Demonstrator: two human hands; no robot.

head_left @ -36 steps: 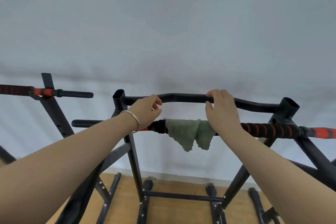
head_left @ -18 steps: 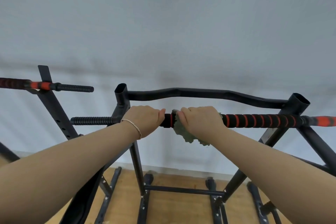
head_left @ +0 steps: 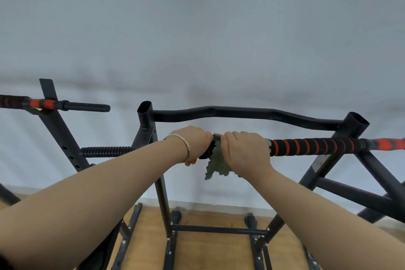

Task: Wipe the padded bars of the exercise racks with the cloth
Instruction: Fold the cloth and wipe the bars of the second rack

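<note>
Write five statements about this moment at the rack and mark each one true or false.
1. The right hand grips the padded bar through a green cloth. True.
2. A bracelet sits on the wrist behind the left hand. True.
3. The left hand holds the curved top bar. False: it grips the padded bar right beside the right hand; the curved top bar has no hand on it.
4. Both hands hang open, touching nothing. False: each grips the padded bar.
5. To the right of the right hand, the padded bar is black with red stripes. True.
</note>
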